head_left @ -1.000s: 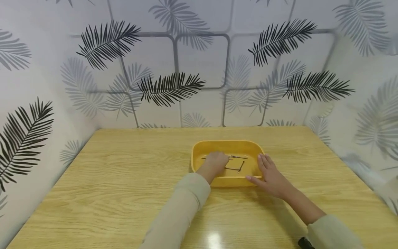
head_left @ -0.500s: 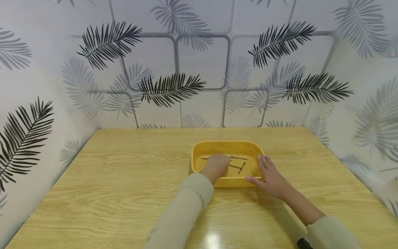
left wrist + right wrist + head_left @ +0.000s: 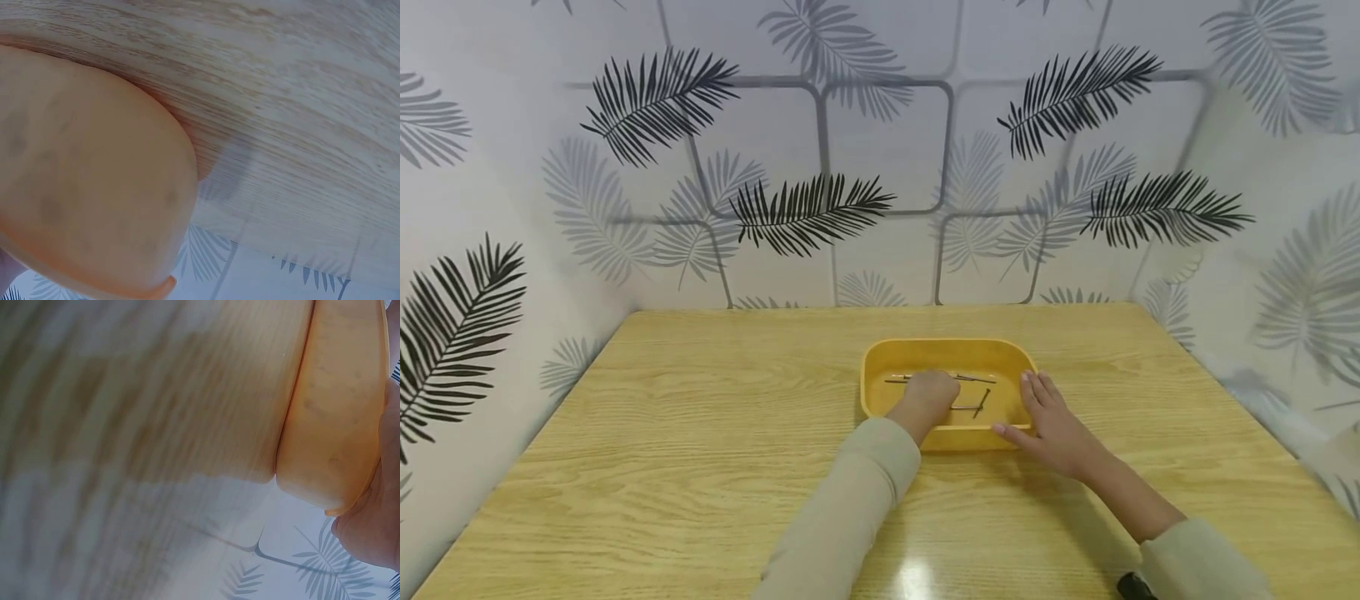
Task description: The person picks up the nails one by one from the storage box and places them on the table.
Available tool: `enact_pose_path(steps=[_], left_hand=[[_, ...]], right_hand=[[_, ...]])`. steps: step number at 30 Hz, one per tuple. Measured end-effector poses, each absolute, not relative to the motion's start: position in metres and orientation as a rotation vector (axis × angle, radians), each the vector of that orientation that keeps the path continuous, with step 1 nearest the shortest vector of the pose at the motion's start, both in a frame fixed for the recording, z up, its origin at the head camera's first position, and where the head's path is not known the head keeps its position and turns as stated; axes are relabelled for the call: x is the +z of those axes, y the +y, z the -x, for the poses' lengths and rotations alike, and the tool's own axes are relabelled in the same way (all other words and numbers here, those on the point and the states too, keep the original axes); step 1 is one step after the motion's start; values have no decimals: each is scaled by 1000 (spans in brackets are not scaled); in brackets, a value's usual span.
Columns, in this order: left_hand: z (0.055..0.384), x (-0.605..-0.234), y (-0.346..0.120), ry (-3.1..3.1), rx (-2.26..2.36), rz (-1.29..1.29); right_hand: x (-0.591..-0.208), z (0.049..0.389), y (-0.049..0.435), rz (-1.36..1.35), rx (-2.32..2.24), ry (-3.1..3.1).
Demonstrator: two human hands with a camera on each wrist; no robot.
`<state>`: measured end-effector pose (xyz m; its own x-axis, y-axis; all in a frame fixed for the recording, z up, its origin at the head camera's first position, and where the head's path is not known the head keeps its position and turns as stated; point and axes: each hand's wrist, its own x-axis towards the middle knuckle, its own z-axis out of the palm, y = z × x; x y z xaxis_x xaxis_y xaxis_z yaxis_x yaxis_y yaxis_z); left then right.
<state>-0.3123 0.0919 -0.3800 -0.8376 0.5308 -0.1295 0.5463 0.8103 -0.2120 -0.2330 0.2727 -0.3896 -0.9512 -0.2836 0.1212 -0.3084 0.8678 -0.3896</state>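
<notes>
A yellow rectangular tray (image 3: 977,439) stands on the wooden table, with several thin dark nails (image 3: 982,403) lying inside. My left hand (image 3: 929,394) reaches down into the tray's left half, knuckles up. Its fingertips are hidden, so whether it pinches a nail does not show. At the near right corner, my right hand (image 3: 1054,425) rests on the rim, fingers laid over the right side and thumb at the front edge. The left wrist view shows the tray's outer wall (image 3: 100,169); in the right wrist view part of my right hand (image 3: 372,519) touches the rim.
The wooden table (image 3: 700,433) extends to both sides of the tray. Behind it rises a wall (image 3: 880,150) covered with a leaf pattern. A small black object (image 3: 1133,586) lies by the right sleeve at the bottom edge.
My left hand has shifted slightly to the right inside the tray. Nails beside it have changed position a little. My right hand has stayed on the rim.
</notes>
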Motion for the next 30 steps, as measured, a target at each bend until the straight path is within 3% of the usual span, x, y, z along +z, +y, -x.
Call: enact_pose_path(steps=[30], left_hand=[[310,-376,92,2790,-377,-890]], right_hand=[[-391,232,271,-468,631,-2988]])
